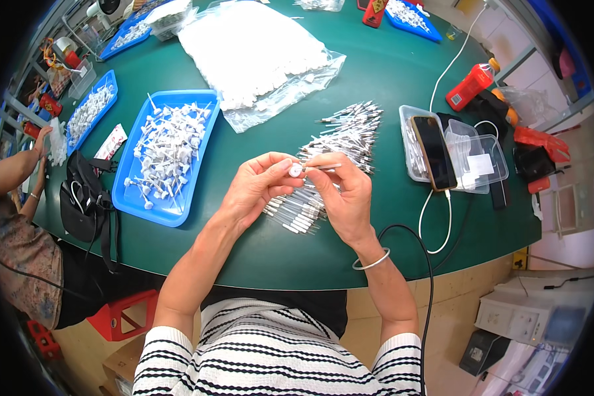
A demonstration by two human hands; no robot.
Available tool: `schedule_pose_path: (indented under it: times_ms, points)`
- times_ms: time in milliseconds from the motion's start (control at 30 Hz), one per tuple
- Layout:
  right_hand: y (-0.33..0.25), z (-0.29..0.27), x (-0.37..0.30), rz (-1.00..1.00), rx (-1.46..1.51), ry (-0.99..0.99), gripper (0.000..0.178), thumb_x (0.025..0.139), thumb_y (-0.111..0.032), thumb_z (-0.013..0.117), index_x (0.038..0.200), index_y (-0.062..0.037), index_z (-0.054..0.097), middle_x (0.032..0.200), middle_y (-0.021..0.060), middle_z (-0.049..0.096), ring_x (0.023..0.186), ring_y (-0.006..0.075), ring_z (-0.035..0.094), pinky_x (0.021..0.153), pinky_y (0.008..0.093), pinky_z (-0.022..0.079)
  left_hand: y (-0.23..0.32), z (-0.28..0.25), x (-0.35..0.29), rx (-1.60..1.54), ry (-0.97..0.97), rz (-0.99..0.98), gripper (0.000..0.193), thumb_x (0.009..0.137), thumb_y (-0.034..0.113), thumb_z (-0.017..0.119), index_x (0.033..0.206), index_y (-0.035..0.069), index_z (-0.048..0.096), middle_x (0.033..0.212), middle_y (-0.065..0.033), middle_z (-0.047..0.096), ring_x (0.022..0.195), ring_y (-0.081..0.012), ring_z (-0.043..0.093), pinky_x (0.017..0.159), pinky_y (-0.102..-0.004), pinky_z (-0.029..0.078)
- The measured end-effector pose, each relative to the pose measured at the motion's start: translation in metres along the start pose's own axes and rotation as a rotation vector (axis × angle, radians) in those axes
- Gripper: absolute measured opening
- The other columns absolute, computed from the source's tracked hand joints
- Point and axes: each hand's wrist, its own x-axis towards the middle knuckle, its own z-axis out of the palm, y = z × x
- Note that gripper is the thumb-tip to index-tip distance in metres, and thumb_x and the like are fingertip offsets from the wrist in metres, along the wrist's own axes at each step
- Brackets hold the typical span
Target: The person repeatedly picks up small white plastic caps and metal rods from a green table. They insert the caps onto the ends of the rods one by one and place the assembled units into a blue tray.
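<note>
Green tabletop (pixel 393 214) curves round the person, who has a small white round piece (pixel 296 170) raised in front, over a heap of thin rods (pixel 346 138). On the left hand (pixel 254 185) the grip is nearly closed, thumb and forefinger pinching that white round piece. On the right hand (pixel 346 198) the grip is down to a fine pinch on a thin rod (pixel 329 166), one end pointing at the piece; whether the two touch, I can't tell. Fingertip holds, I'd guess, keep something so small in plain sight. The blue tray (pixel 127 168) of stemmed white pieces (pixel 168 148) lies to the left and the heap straight ahead, probably to spare reaching. As for writing, a white packet (pixel 111 141) beside the tray shows red print and a red bottle (pixel 468 88) a pale label, neither clear enough for me to read
</note>
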Motion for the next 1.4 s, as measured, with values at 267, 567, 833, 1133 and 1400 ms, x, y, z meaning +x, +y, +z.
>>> schedule_pose_path:
  times_ms: [267, 567, 833, 1133, 1400]
  points:
    - [-0.0019, -0.0006, 0.0001, 0.014, -0.007, -0.004, 0.009, 0.087, -0.001, 0.068, 0.095, -0.0001, 0.065, 0.089, 0.0087, 0.067, 0.077, 0.0179, 0.068, 0.068, 0.0283, 0.055, 0.0003, -0.0014, 0.0002, -0.030, -0.025, -0.027, 0.020, 0.096, 0.016, 0.062, 0.107, -0.001, 0.063, 0.096, -0.0092, 0.069, 0.081, -0.0130, 0.071, 0.069, -0.0196, 0.059]
    - [-0.0013, -0.0002, 0.0000, 0.027, 0.005, -0.016, 0.009, 0.087, 0.001, 0.067, 0.096, 0.0008, 0.066, 0.090, 0.0092, 0.067, 0.077, 0.0181, 0.068, 0.069, 0.0287, 0.055, 0.0001, 0.0003, -0.0004, 0.013, -0.010, -0.007, 0.020, 0.096, 0.016, 0.061, 0.106, -0.001, 0.063, 0.094, -0.0094, 0.070, 0.079, -0.0130, 0.071, 0.067, -0.0197, 0.059]
    - [-0.0016, -0.0015, -0.0001, 0.026, 0.004, -0.035, 0.009, 0.087, 0.001, 0.067, 0.095, 0.0005, 0.065, 0.090, 0.0096, 0.067, 0.077, 0.0184, 0.068, 0.068, 0.0288, 0.054, -0.0004, 0.0001, -0.0001, 0.024, -0.011, -0.004, 0.020, 0.096, 0.017, 0.061, 0.106, -0.001, 0.063, 0.094, -0.0097, 0.070, 0.078, -0.0130, 0.071, 0.067, -0.0199, 0.060]
    - [-0.0014, -0.0020, 0.0003, -0.002, -0.067, -0.037, 0.010, 0.085, 0.000, 0.069, 0.094, -0.0010, 0.065, 0.088, 0.0101, 0.067, 0.075, 0.0200, 0.068, 0.065, 0.0296, 0.053, -0.0014, 0.0025, -0.0003, 0.124, -0.006, 0.062, 0.020, 0.096, 0.017, 0.061, 0.105, -0.001, 0.064, 0.092, -0.0090, 0.070, 0.077, -0.0122, 0.071, 0.066, -0.0193, 0.059]
    - [-0.0021, -0.0022, 0.0010, -0.061, -0.165, -0.030, 0.010, 0.084, -0.001, 0.069, 0.092, -0.0024, 0.065, 0.086, 0.0098, 0.067, 0.071, 0.0227, 0.065, 0.062, 0.0325, 0.051, -0.0044, 0.0014, 0.0004, 0.174, 0.005, 0.109, 0.021, 0.095, 0.019, 0.064, 0.104, -0.001, 0.065, 0.091, -0.0085, 0.070, 0.077, -0.0114, 0.070, 0.066, -0.0205, 0.058]
